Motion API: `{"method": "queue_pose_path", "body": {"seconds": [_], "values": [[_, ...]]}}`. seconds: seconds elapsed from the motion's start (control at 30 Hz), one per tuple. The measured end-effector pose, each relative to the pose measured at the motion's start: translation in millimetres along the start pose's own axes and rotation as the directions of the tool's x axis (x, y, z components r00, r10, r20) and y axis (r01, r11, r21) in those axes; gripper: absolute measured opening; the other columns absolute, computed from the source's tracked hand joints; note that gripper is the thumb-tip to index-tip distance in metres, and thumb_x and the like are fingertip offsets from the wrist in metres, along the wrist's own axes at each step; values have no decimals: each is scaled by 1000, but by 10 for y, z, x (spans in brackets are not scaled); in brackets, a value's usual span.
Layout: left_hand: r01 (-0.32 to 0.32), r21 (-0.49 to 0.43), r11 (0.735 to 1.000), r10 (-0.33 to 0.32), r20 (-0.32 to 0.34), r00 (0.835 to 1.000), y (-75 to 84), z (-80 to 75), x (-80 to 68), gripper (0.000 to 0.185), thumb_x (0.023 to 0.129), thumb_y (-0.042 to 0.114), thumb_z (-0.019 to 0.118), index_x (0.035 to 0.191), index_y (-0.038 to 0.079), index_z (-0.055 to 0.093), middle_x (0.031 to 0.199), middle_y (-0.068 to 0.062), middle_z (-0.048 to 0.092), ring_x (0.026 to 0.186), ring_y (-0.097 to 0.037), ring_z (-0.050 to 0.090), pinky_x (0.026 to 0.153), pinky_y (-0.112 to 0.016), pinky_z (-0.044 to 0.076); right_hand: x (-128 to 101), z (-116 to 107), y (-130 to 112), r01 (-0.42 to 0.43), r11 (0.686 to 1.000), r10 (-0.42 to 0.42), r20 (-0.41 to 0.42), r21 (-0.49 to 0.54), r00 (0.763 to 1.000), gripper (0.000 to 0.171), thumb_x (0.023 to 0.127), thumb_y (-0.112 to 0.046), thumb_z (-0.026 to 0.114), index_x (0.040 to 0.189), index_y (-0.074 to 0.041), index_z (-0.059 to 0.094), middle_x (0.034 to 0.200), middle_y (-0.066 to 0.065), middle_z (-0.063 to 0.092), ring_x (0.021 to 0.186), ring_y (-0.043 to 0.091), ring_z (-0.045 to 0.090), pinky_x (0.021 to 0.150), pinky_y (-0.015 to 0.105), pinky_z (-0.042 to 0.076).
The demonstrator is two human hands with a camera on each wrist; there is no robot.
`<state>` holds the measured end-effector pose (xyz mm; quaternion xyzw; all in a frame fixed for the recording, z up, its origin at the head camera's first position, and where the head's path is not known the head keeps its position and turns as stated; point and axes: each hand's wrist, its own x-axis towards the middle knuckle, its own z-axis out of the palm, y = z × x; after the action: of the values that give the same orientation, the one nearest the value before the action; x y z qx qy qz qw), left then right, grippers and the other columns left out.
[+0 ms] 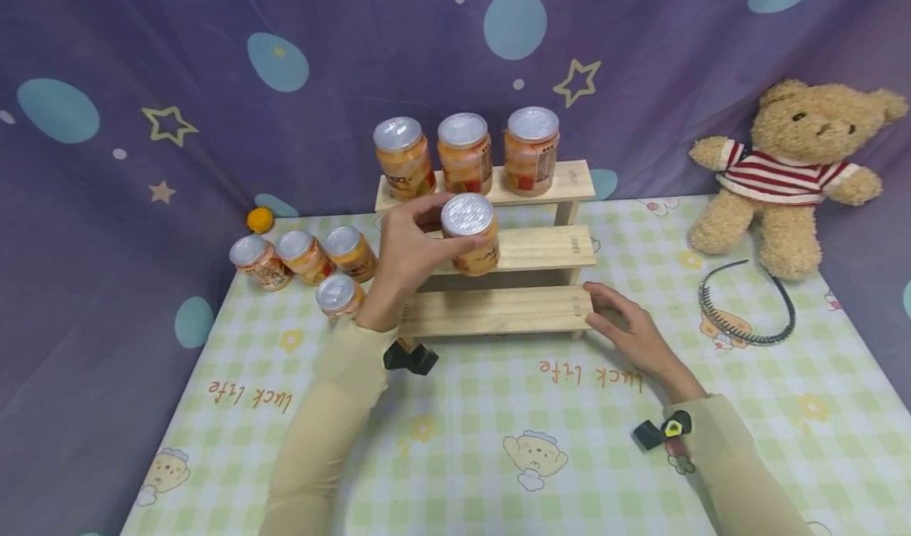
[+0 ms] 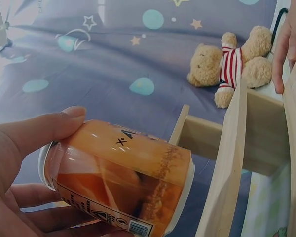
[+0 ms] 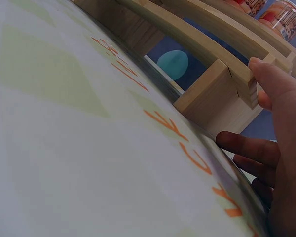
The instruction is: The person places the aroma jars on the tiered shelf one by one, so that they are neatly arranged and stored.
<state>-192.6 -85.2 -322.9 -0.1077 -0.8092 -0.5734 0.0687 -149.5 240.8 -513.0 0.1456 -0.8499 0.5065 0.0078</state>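
My left hand (image 1: 409,255) grips a jar of canned fruit (image 1: 475,239) between thumb and fingers. The jar has a silver lid and orange contents, and is in front of the middle step of a three-step wooden display rack (image 1: 491,312). Whether it touches the step I cannot tell. In the left wrist view, the thumb lies along the orange label of the jar (image 2: 123,173). My right hand (image 1: 633,334) holds the right end of the lowest step with thumb and index finger. The other fingers hang loosely beside the rack in the right wrist view.
Three jars (image 1: 463,152) stand on the top step. Several more jars (image 1: 304,256) stand left of the rack, near a small orange fruit (image 1: 260,220). A teddy bear (image 1: 790,172) sits at the back right, behind a black headband (image 1: 754,338). A checked cloth (image 1: 484,409) covers the table.
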Motion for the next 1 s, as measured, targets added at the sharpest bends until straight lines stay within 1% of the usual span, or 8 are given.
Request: {"method": "queue_pose_path", "body": {"seconds": [0.2,0.4,0.5,0.57,0.77,0.9,1.0], "values": [[28,9,1000,-29,34,999,17,198,59,56,68,17,93,119,6,71,109,-13,74,93,-19,70,79,-24,55,-1,-7,-10,-11,1000,11,8,0,1000,52,100,-19,61,150,-12,46,134,14,64,117,-15,50,106,7,30],[7,19,1000,-7,39,999,-3,387,112,60,68,17,93,121,3,69,112,-14,74,96,-22,70,84,-28,57,6,-8,-9,-10,1000,10,12,5,1000,52,101,-19,61,150,-15,46,134,13,64,116,-15,51,106,8,31],[0,13,1000,-1,52,999,-16,475,131,60,68,17,93,121,3,70,112,-14,74,98,-22,70,85,-29,57,5,-10,-6,-12,1000,12,11,3,1000,52,101,-20,61,150,-15,46,134,13,65,115,-15,51,106,8,31],[-6,9,1000,5,54,999,-28,528,151,57,69,17,93,120,4,71,111,-14,74,97,-21,70,85,-28,57,7,-10,-4,-13,1000,13,10,0,1000,52,101,-20,61,150,-15,46,134,13,64,115,-16,51,106,8,31],[-6,17,1000,5,43,999,-31,666,209,55,68,20,94,117,6,72,108,-12,75,94,-17,68,79,-21,53,5,-13,-12,-14,1000,14,14,-12,1000,52,101,-21,61,150,-14,46,134,13,64,116,-15,51,107,11,32],[-2,35,999,0,47,999,-24,745,243,57,68,22,94,118,6,71,107,-12,75,92,-17,67,77,-20,52,1,-13,-21,-23,1000,24,11,-14,1000,52,101,-21,61,150,-14,46,134,13,65,115,-15,50,108,12,32],[5,62,998,-8,50,999,-24,790,261,59,68,24,94,119,6,71,107,-11,75,91,-17,68,77,-19,52,2,-9,-11,-24,1000,24,12,-4,1000,52,101,-20,61,151,-15,46,134,12,65,115,-15,51,107,11,31]]}}
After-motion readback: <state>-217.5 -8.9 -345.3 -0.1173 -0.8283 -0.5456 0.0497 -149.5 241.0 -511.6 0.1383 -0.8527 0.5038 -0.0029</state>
